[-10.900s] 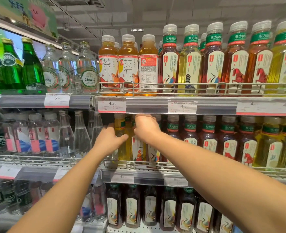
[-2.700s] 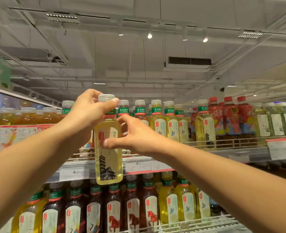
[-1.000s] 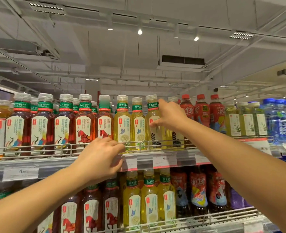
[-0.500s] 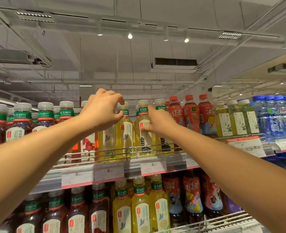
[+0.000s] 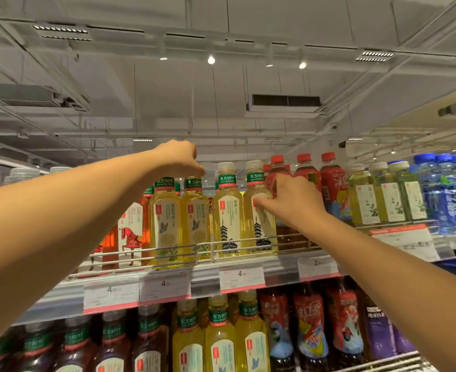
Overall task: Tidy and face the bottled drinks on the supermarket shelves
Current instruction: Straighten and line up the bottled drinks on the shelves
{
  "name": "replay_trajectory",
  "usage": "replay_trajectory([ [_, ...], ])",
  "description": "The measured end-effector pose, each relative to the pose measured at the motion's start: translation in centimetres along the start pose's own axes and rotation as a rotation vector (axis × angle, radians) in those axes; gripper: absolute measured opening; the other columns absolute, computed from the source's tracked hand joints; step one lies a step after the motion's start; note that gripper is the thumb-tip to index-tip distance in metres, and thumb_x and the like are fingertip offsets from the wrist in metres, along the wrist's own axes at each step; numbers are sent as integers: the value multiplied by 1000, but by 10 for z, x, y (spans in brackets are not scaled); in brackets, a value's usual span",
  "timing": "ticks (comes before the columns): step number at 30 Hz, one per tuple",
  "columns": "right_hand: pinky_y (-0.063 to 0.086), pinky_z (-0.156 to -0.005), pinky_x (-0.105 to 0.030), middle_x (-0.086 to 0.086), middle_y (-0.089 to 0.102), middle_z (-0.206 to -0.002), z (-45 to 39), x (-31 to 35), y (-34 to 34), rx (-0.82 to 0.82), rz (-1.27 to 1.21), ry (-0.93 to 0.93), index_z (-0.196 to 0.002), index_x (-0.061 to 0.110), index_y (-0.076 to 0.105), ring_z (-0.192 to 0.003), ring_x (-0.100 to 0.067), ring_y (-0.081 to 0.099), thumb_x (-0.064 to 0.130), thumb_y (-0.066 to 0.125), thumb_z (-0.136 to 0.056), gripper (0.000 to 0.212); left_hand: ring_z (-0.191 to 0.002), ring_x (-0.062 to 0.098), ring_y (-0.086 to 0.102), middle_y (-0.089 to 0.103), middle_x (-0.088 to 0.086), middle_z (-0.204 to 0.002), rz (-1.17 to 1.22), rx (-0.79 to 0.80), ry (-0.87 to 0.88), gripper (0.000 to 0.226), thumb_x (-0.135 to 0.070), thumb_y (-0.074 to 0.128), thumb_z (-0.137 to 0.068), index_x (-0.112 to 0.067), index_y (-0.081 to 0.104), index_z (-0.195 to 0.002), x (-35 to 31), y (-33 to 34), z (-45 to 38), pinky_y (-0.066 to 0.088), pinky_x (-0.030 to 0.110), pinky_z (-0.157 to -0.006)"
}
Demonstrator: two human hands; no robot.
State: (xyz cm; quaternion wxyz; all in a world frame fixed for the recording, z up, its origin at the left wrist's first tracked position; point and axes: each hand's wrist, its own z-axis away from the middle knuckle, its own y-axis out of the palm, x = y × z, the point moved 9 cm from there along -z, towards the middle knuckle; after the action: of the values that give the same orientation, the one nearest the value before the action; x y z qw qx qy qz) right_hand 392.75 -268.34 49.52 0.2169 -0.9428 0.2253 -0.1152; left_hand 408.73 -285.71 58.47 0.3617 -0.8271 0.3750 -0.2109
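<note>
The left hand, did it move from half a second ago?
Yes. The left hand was over the red horse-label bottle; now it has shifted right, gripping the caps of the butterfly-label yellow bottles.

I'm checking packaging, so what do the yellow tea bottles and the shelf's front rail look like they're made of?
Yellow tea bottles: likely clear glossy plastic, since the liquid shows through, with ribbed pale caps and matte printed labels. Front rail: thin pale wire, probably coated or plated metal.
</note>
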Motion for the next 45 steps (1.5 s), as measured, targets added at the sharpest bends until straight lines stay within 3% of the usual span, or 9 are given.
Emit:
replay_trajectory([
  [5,51,-62,-36,-2,67,-91,25,0,17,85,38,46,-102,18,58,-85,-29,66,81,60,-79,68,-83,23,69,71,7,-91,44,130,-57,50,-57,65,-91,-9,67,-104,2,12,-10,58,34,-75],
  [14,44,-64,-36,-8,70,-107,37,14,25,86,68,106,-131,10,40,-98,-34,69,70,69,-79,85,-70,17,71,75,6,-84,94,121,-73,36,-42,66,-96,-8,70,-107,2,11,-10,50,25,-55],
  [22,58,-71,-43,-9,71,-103,33,4,29,74,-36,92,-125,12,44,-92,-35,69,72,71,-72,85,-80,17,70,73,2,-87,154,87,37,44,-49,61,-97,-11,71,-114,-8,5,-2,51,26,-63],
  [25,51,-65,-37,-5,69,-102,29,3,22,72,38,80,-121,15,49,-90,-32,68,74,67,-77,76,-99,23,66,71,5,-113,126,99,83,55,-57,54,-98,-12,64,-128,-10,7,1,55,35,-82],
  [27,46,-62,-34,-2,66,-101,24,10,-1,-72,81,26,-118,18,52,-87,-29,66,70,63,-84,63,-109,26,62,67,8,-125,110,82,115,61,-62,49,-98,-14,61,-133,-8,1,5,54,41,-94],
  [30,49,-67,-34,0,68,-108,4,37,-33,-224,-8,-149,-121,20,58,-99,-24,64,55,63,-94,45,-103,23,64,68,7,-122,54,9,123,54,-59,49,-98,-17,61,-129,12,-16,12,56,40,-89],
  [34,54,-95,-47,-1,68,-121,-44,75,-17,50,-102,-261,-132,21,59,-122,-25,56,61,58,-94,56,-100,20,62,69,6,-123,-12,59,70,58,-62,49,-97,-17,63,-130,44,-19,25,48,31,-79],
  [38,56,-93,-47,-8,67,-124,-70,87,12,293,-102,-204,-135,12,58,-111,-26,63,63,59,-93,65,-115,27,61,65,9,-134,77,53,32,57,-55,55,-97,-16,59,-138,56,-8,32,46,33,-86],
  [45,48,-84,-34,-6,67,-127,-81,80,21,380,-282,-221,-134,13,63,-109,-21,61,51,64,-97,53,-100,23,63,70,8,-120,155,-57,17,45,-48,57,-99,-14,66,-126,58,-12,35,49,32,-77],
])
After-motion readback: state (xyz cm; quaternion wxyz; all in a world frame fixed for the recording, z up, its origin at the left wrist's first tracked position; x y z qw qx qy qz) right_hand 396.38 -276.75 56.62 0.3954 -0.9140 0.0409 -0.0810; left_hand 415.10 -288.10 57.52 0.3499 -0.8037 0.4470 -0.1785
